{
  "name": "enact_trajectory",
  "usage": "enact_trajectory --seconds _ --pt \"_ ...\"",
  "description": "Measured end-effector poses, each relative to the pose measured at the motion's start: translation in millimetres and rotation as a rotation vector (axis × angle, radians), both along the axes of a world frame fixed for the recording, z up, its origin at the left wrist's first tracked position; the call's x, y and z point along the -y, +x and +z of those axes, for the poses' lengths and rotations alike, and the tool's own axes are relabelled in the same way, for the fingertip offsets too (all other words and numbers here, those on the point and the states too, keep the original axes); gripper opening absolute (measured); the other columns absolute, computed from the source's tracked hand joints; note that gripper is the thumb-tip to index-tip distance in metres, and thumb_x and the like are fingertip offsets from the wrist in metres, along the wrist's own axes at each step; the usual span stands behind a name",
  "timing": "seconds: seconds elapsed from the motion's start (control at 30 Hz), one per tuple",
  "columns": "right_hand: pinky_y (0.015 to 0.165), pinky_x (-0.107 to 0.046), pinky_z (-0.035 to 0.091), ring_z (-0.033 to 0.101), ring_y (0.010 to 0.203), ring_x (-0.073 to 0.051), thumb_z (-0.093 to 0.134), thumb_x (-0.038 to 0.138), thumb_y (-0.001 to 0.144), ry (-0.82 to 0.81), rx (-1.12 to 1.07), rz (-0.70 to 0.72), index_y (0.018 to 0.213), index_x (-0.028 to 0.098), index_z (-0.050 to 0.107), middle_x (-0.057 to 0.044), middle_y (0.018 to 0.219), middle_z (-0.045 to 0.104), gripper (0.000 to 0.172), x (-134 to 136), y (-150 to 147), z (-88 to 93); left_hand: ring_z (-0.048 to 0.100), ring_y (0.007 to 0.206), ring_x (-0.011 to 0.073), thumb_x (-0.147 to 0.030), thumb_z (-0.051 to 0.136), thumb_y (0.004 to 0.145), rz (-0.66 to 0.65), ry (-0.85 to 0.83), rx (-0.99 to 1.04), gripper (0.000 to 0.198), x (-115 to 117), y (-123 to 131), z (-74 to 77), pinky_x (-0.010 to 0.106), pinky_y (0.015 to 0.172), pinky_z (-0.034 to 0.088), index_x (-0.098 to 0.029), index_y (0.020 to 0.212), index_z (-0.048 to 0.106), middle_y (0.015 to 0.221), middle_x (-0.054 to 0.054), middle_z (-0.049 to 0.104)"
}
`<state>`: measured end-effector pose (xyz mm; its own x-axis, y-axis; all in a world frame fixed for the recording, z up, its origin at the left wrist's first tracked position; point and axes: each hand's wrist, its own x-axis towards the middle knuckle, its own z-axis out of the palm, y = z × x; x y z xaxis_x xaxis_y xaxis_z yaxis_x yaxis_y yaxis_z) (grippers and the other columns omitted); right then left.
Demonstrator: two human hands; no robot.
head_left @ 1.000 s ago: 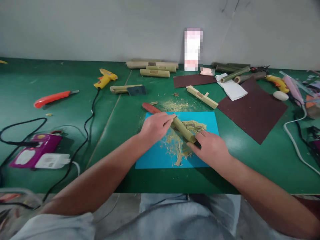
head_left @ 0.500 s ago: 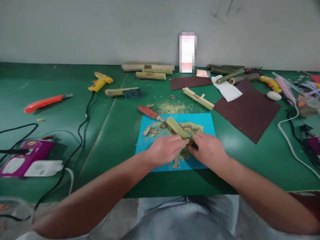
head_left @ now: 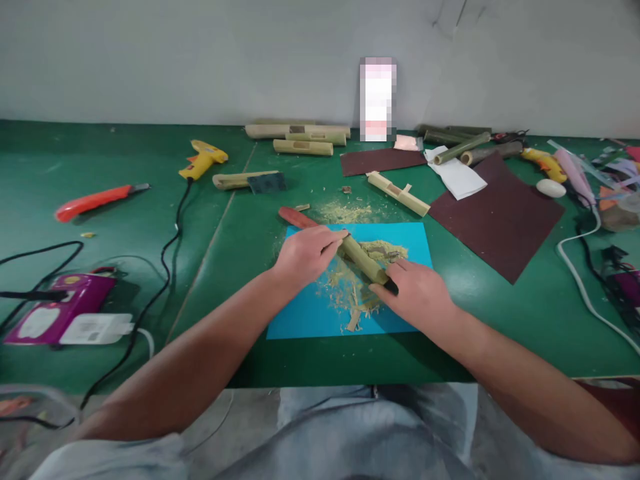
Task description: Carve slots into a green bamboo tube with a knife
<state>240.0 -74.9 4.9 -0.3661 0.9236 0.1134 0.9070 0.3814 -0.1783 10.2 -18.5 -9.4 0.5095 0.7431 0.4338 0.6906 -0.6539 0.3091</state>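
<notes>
A pale green bamboo tube (head_left: 364, 259) lies slanted over the blue sheet (head_left: 295, 320). My right hand (head_left: 417, 290) grips its near end, thumb underneath and fingers over the top. At the tube's far end, my left hand (head_left: 311, 252) is closed in a pinch. A small dark edge shows at its fingertips, too little to name. Under and beyond the left hand lies a tool with a red wooden handle (head_left: 296, 217); its blade is hidden. Bamboo shavings (head_left: 350, 287) and a heap of yellowish dust (head_left: 385, 251) cover part of the sheet.
Several cut bamboo pieces (head_left: 303, 147) lie at the back. To the left are a yellow glue gun (head_left: 203, 160), a red utility knife (head_left: 95, 202) and a purple power strip (head_left: 65, 307) with cables. Brown sandpaper sheets (head_left: 500, 220) and a phone (head_left: 378, 100) stand or lie beyond.
My left hand has moved from the tube's near end, beside my right hand, to its far end. My right hand stays at the near end.
</notes>
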Motion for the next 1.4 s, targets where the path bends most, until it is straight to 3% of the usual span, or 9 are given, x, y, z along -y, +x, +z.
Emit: enact_trajectory --seconds 0.17,0.37,0.53,0.73,0.93,1.1,1.27,1.3,1.4 --pt "0.06 -0.031 0.031 0.059 0.07 -0.018 0.062 0.04 0.09 0.004 0.02 0.008 0.081 0.02 0.064 -0.005 0.081 0.066 0.022 0.0 0.3 0.3 0.068 0.076 0.0165 -0.026 0.038 0.104 -0.328 -0.022 -0.106 0.037 11.9 7.5 0.7 0.026 0.062 0.052 -0.018 0.119 0.071 0.083 0.006 0.072" --pt "0.061 -0.032 0.033 0.059 0.072 -0.019 0.062 0.046 0.091 -0.015 0.011 -0.004 0.081 0.019 0.064 -0.005 0.083 0.066 0.028 0.0 0.0 2.8 0.069 0.081 0.0188 -0.03 0.045 0.103 0.003 0.026 -0.014 0.034 -1.1 0.8 2.7 0.028 0.068 0.054 -0.015 0.116 0.072 0.09 0.008 0.074" --pt "0.061 -0.032 0.032 0.059 0.072 -0.018 0.062 0.038 0.091 0.002 0.016 0.009 0.082 0.019 0.064 -0.005 0.082 0.066 0.021 0.1 0.3 0.1 0.069 0.076 0.0157 -0.027 0.042 0.104 -0.29 -0.103 -0.05 0.034 21.8 14.4 1.1 0.024 0.064 0.053 -0.02 0.114 0.073 0.084 0.005 0.073" --pt "0.062 -0.032 0.034 0.06 0.073 -0.019 0.062 0.047 0.091 -0.004 0.015 0.003 0.081 0.019 0.064 -0.005 0.082 0.067 0.03 -0.2 -0.3 3.6 0.07 0.081 0.018 -0.028 0.05 0.101 0.067 -0.044 0.051 0.031 1.6 -4.0 1.0 0.028 0.072 0.055 -0.016 0.117 0.073 0.092 0.008 0.075" --pt "0.061 -0.032 0.033 0.061 0.072 -0.019 0.064 0.037 0.09 0.004 0.046 0.014 0.081 0.018 0.065 -0.006 0.081 0.067 0.021 0.0 -1.4 1.6 0.069 0.08 0.016 -0.026 0.043 0.104 -0.288 -0.135 -0.042 0.033 20.6 13.3 2.3 0.025 0.068 0.053 -0.02 0.116 0.073 0.086 0.005 0.073" --pt "0.062 -0.032 0.034 0.061 0.074 -0.019 0.062 0.047 0.092 -0.003 0.038 0.012 0.082 0.018 0.065 -0.006 0.083 0.068 0.031 0.5 -1.8 2.8 0.069 0.083 0.0185 -0.03 0.046 0.103 0.012 -0.007 0.012 0.032 3.6 2.7 0.7 0.027 0.07 0.053 -0.016 0.115 0.073 0.09 0.008 0.074" --pt "0.062 -0.031 0.032 0.059 0.072 -0.018 0.063 0.039 0.091 -0.015 0.049 0.016 0.082 0.019 0.065 -0.006 0.082 0.067 0.022 0.2 -2.2 2.3 0.066 0.074 0.017 -0.026 0.038 0.104 -0.314 -0.033 -0.194 0.036 16.4 9.1 3.3 0.026 0.062 0.05 -0.018 0.116 0.071 0.077 0.004 0.068" --pt "0.062 -0.031 0.032 0.059 0.072 -0.018 0.063 0.039 0.091 -0.014 0.044 0.015 0.082 0.019 0.065 -0.006 0.082 0.067 0.022 0.2 -2.0 2.3 0.066 0.074 0.0169 -0.026 0.038 0.104 -0.308 -0.042 -0.2 0.035 16.7 9.2 3.7 0.026 0.062 0.05 -0.019 0.115 0.071 0.077 0.004 0.068" --pt "0.062 -0.031 0.033 0.059 0.073 -0.018 0.062 0.044 0.091 -0.003 0.026 0.007 0.081 0.019 0.065 -0.006 0.082 0.067 0.028 0.7 -1.5 2.7 0.067 0.081 0.0185 -0.03 0.041 0.104 -0.043 -0.016 -0.102 0.036 8.2 4.2 4.2 0.027 0.067 0.051 -0.016 0.119 0.07 0.086 0.007 0.071"
